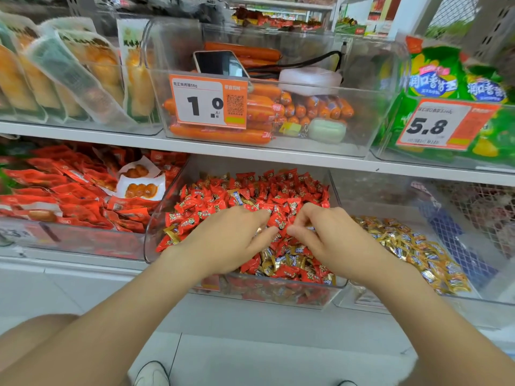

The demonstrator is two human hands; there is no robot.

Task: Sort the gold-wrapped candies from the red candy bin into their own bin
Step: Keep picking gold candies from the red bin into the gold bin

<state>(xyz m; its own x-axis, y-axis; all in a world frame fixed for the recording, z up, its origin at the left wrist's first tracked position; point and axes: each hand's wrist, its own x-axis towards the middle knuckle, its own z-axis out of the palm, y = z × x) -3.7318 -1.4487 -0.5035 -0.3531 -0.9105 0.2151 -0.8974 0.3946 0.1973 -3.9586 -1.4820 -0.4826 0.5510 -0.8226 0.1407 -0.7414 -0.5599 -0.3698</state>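
The clear red candy bin (156, 218) on the lower shelf is full of red candies (278, 188). Gold-wrapped candies (281, 260) are mixed in near its front, and a few lie at its left edge (171, 232). Both hands are inside this bin, close together. My left hand (228, 240) has its fingers curled down, and a sliver of gold wrapper shows under them. My right hand (331, 240) pinches a gold-and-blue wrapper between thumb and curled fingers. To the right stands the gold candy bin (473, 285) with a heap of gold candies (412, 246).
A bin of red snack packets (69, 196) stands to the left. On the shelf above is a sausage bin (373, 129) holding a phone (220, 64), with green bags (434, 76) to its right. A wire mesh basket (479, 207) is at the far right. My shoe (152, 373) is on the pale floor.
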